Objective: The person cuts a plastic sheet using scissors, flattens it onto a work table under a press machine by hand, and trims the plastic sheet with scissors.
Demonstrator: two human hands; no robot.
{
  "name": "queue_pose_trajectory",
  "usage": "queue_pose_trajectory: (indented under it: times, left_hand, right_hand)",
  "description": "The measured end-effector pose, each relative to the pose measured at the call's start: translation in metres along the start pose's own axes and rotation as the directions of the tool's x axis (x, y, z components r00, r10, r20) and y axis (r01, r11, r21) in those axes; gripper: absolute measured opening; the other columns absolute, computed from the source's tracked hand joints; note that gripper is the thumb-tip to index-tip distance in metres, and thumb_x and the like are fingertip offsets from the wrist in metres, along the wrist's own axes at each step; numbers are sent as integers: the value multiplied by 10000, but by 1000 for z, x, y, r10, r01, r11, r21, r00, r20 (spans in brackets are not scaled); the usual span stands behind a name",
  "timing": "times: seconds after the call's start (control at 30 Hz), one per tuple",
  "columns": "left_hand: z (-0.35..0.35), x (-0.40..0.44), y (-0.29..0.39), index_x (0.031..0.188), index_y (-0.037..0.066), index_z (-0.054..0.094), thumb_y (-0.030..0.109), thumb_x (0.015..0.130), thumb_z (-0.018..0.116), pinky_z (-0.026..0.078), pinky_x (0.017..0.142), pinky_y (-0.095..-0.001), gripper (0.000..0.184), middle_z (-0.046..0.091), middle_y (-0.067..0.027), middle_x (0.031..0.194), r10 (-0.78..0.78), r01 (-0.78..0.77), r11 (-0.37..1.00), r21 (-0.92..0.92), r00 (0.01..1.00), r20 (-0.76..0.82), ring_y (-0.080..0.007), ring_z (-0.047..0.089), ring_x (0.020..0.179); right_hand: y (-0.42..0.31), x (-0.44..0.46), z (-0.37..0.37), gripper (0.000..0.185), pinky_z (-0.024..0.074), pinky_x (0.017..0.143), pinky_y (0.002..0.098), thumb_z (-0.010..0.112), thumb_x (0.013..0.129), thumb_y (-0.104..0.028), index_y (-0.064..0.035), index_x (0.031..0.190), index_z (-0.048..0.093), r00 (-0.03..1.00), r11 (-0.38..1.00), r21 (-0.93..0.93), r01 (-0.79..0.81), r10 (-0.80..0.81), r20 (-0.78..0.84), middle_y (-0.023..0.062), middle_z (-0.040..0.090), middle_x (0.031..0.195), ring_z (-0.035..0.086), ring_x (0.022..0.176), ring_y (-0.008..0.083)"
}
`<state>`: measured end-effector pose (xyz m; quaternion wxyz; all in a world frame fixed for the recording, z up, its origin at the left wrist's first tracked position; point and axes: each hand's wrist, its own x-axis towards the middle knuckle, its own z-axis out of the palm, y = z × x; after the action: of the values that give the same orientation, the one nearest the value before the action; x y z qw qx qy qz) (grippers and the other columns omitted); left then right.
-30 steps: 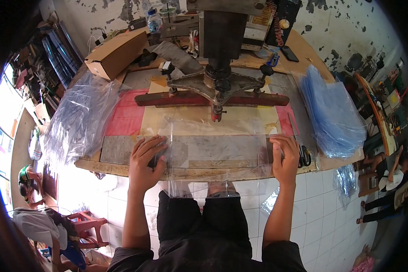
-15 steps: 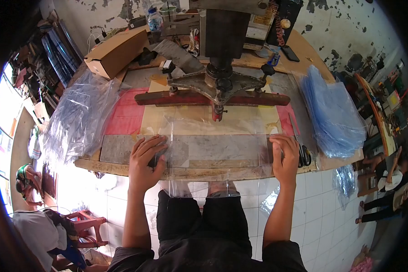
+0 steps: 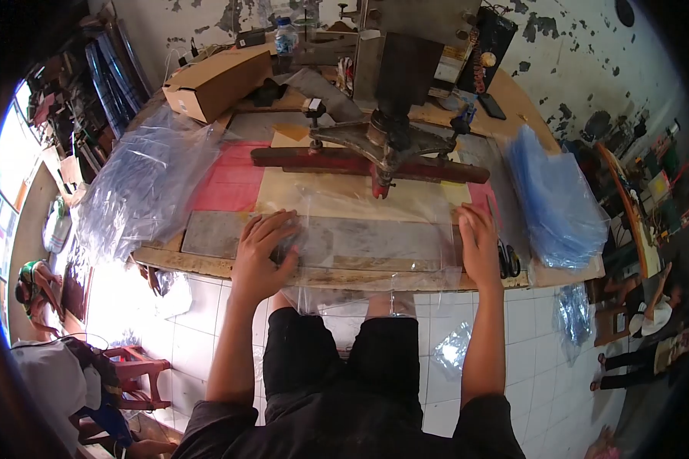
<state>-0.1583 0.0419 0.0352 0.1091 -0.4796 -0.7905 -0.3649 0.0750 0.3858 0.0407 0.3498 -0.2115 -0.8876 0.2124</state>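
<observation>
A clear plastic sheet (image 3: 375,237) lies over the front of the work table, its near edge hanging past the table's edge. My left hand (image 3: 264,256) rests at the sheet's left side, fingers spread a little. At the right side is my right hand (image 3: 478,245), its fingers bent and close together at the sheet's edge; whether they pinch it is too small to tell. Beyond the sheet, a press with a long red-brown bar (image 3: 371,166) stands above a cream and pink surface (image 3: 230,180).
Crumpled clear plastic (image 3: 142,191) is heaped on the left, a stack of bluish plastic sheets (image 3: 559,203) on the right. Black scissors (image 3: 508,260) lie beside my right hand. A cardboard box (image 3: 218,80), a bottle (image 3: 285,38) and a phone (image 3: 491,105) are behind. Other people are at both sides.
The camera view has turned and shifted slightly. Both hands keep nearly the same places beside the plastic sheet, and the press bar still stands above the surface.
</observation>
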Motion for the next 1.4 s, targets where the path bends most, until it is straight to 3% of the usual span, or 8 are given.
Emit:
queue_pose_trajectory:
  times: [0.4,0.5,0.6,0.67,0.87,0.93,1.07,1.4]
  left_hand:
    - [-1,0,6,1238,61,725,130,849,713,364,1199,-509,395,654,-107,1423,0,0,1000,-1,1000,31,-324,577,1355]
    - [-3,-1,6,1204,56,734,145,857,718,392,1163,-485,358,676,-118,1370,4,-3,999,-44,1000,16,-331,604,1291]
    - [-12,-2,5,1183,61,740,156,856,730,420,1107,-458,340,694,-127,1296,-36,39,993,-111,999,34,-332,624,1219]
    - [-21,0,14,1191,66,739,154,853,734,432,1077,-449,349,701,-131,1256,-65,74,988,-137,996,67,-331,627,1195]
    - [-52,20,114,1189,70,729,161,825,786,452,1033,-458,380,716,-116,1137,80,-83,997,-10,984,-161,-308,618,1172]
    - [-64,35,143,1179,84,728,172,812,811,461,995,-445,386,736,-76,1096,243,-255,965,-57,957,-157,-297,646,1098]
    - [-81,43,160,1112,84,749,176,831,821,488,931,-413,304,754,-63,1016,264,-251,947,-201,964,35,-279,682,996]
    - [-101,41,167,889,32,782,131,965,751,526,705,-311,128,769,-59,786,18,149,826,-544,957,289,-153,711,733]
  right_hand:
    - [25,46,42,426,410,1095,466,689,964,-468,-58,1055,763,955,937,-253,-240,275,115,152,588,1410,516,1313,381]
    - [22,35,42,393,437,1062,424,716,948,-450,-66,1032,739,989,988,-55,-144,143,-25,156,635,1318,584,1212,365]
    - [-25,8,13,312,487,958,349,715,987,-354,-50,1046,673,962,920,290,-263,227,152,110,696,1160,652,1048,277]
    - [-38,-17,7,222,490,833,265,687,1027,-214,-12,1076,607,968,792,576,-203,252,-5,57,711,949,659,928,110]
    - [-109,-60,-50,154,566,764,324,642,1048,-136,-15,1092,559,968,550,815,-180,245,49,113,717,971,708,851,182]
    - [-124,-66,-54,210,600,719,357,672,1032,-146,-10,1123,539,989,550,830,-92,151,9,128,722,958,722,808,205]
    - [-159,-67,-66,248,582,720,321,696,1019,-132,14,1137,534,996,507,859,-67,88,26,221,761,950,740,795,247]
    - [-174,-75,-77,547,577,774,311,804,951,-306,84,1252,567,965,431,880,-200,240,102,123,734,892,733,793,214]
